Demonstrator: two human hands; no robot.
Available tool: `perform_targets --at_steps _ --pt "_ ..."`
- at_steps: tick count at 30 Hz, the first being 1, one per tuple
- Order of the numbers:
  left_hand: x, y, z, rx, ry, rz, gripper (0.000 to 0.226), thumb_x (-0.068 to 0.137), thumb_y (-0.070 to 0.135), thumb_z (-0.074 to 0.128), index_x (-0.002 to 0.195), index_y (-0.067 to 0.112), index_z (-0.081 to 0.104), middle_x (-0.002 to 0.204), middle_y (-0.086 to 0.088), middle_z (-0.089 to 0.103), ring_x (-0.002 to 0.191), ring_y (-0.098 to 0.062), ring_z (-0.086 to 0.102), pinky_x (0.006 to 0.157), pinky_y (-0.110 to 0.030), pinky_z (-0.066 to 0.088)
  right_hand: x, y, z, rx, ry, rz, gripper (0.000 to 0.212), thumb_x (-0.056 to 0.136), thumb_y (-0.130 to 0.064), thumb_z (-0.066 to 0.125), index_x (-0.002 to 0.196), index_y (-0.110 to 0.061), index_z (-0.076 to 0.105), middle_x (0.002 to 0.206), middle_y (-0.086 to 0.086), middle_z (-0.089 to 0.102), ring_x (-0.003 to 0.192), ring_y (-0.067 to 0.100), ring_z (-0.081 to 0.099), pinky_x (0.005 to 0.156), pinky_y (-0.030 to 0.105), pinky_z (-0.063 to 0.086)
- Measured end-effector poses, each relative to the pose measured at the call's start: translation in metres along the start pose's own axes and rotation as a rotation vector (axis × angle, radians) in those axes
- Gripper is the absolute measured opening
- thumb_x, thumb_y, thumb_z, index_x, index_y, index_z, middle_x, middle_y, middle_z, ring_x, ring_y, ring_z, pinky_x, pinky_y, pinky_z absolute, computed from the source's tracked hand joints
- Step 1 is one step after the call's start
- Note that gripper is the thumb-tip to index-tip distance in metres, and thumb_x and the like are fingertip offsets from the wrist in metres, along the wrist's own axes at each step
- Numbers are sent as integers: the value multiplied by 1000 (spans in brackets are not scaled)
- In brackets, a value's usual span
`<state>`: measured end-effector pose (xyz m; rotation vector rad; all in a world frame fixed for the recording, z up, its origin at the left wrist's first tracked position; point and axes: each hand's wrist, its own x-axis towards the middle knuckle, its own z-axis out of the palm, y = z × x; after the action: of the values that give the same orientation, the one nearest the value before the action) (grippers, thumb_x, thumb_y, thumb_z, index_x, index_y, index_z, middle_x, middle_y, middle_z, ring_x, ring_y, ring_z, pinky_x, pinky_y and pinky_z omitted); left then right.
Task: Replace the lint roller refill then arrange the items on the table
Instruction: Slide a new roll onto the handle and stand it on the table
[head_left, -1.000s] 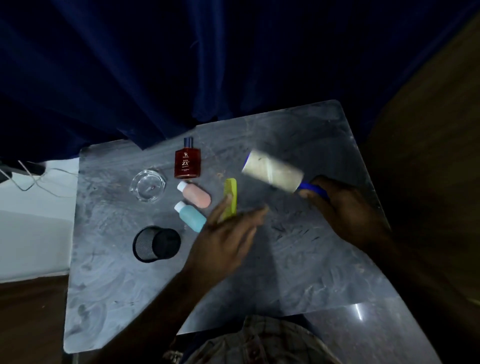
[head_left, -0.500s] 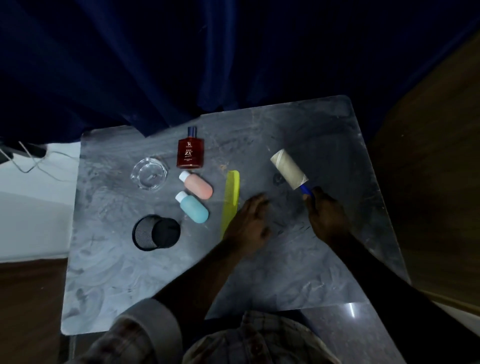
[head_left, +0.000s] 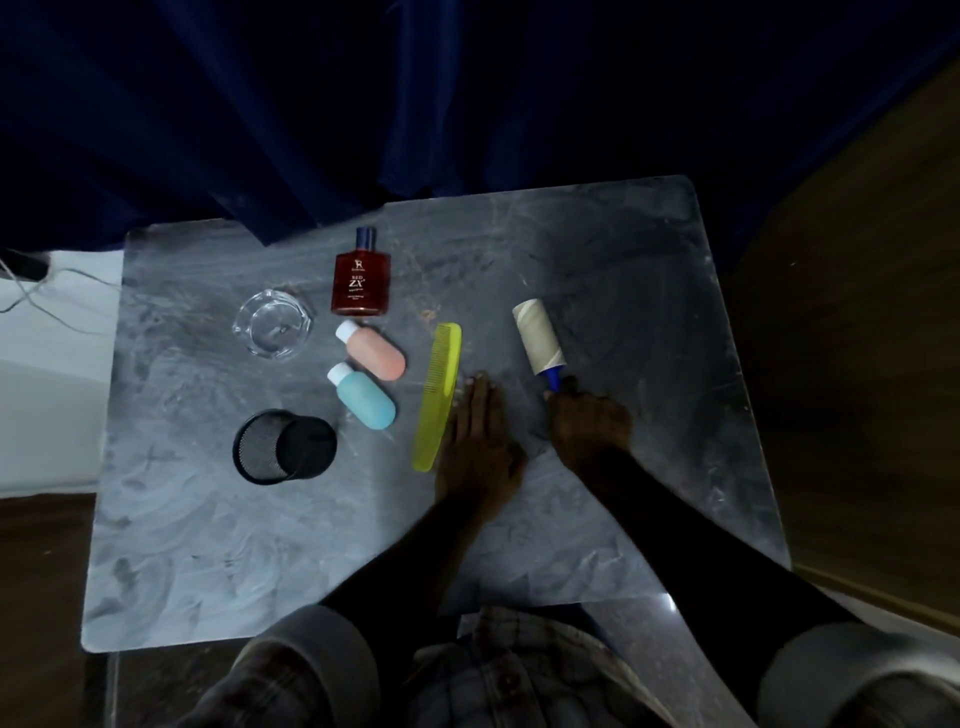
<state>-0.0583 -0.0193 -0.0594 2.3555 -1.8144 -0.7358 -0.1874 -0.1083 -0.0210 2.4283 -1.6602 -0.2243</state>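
Note:
The lint roller (head_left: 537, 336) lies on the grey table (head_left: 260, 545), its pale roll pointing away from me and its blue handle toward me. My right hand (head_left: 589, 428) is closed over the handle's near end. A yellow-green comb (head_left: 439, 392) lies lengthwise just left of the roller. My left hand (head_left: 480, 441) rests flat on the table between comb and roller, its fingertips beside the comb's edge, holding nothing.
Left of the comb lie a pink bottle (head_left: 375, 354) and a blue bottle (head_left: 365, 399). A dark red perfume bottle (head_left: 360, 283) stands behind them. A glass ashtray (head_left: 274, 325) and a tipped black mesh cup (head_left: 283, 447) sit further left. Blue curtain hangs behind.
My right hand lowered the lint roller from the air onto the table. My left hand came down from above the comb and settled flat beside it.

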Motion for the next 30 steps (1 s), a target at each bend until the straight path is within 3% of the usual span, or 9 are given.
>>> perform_targets --at_steps 3,7,10,12,14,18,22,27,30 --pt "-1 1 2 22 24 -1 92 93 41 53 168 4 13 177 -18 4 166 -34 2 136 -48 8 -1 -8 -1 51 -153 8 37 80 -50 76 85 -13 77 51 0 65 44 17 65 45 22 47" --pt "1 0 0 33 -16 11 98 93 46 54 168 5 6 178 -17 -2 166 -35 -2 136 -47 7 14 8 2 282 -383 176 39 97 -50 54 105 -14 65 83 10 76 76 32 75 66 35 56" --pt "2 -2 -2 65 -60 14 101 95 50 53 168 6 0 177 -16 -10 165 -34 -8 135 -47 6 22 43 17 163 -298 171 26 86 -42 69 94 -17 71 77 7 74 67 28 73 58 31 56" --pt "2 -2 -3 82 -78 19 101 96 52 52 168 6 -2 177 -16 -12 165 -34 -11 135 -47 5 28 65 32 298 -420 160 27 99 -30 48 118 -17 63 108 17 70 96 36 69 81 41 55" --pt "2 -3 -4 86 -90 20 102 97 54 52 168 6 -3 177 -15 -14 165 -33 -12 135 -47 4 28 82 45 346 -492 152 32 103 -25 39 128 -15 56 121 20 64 108 42 64 89 48 52" --pt "1 -3 -6 110 -89 36 102 97 56 50 168 6 -3 177 -16 -14 165 -33 -12 135 -46 4 24 96 49 424 -384 356 42 105 -46 36 126 -13 54 113 18 68 104 38 66 89 46 50" --pt "0 -4 -7 103 -79 38 102 97 57 51 168 6 -2 177 -16 -13 165 -34 -10 135 -44 3 28 108 54 461 -445 486 42 104 -50 37 126 -18 52 110 14 67 103 34 65 79 40 42" --pt "0 -5 -6 107 -73 44 102 98 57 51 168 7 -3 177 -16 -12 165 -35 -8 136 -45 5 26 113 64 464 -421 530 45 103 -55 32 125 -21 51 99 9 61 103 33 64 83 43 43" --pt "0 -4 -6 96 -80 34 102 99 56 52 168 8 -4 177 -15 -13 165 -35 -9 136 -45 5 26 106 62 430 -413 439 43 104 -49 38 129 -16 52 106 13 68 100 35 66 80 41 45"
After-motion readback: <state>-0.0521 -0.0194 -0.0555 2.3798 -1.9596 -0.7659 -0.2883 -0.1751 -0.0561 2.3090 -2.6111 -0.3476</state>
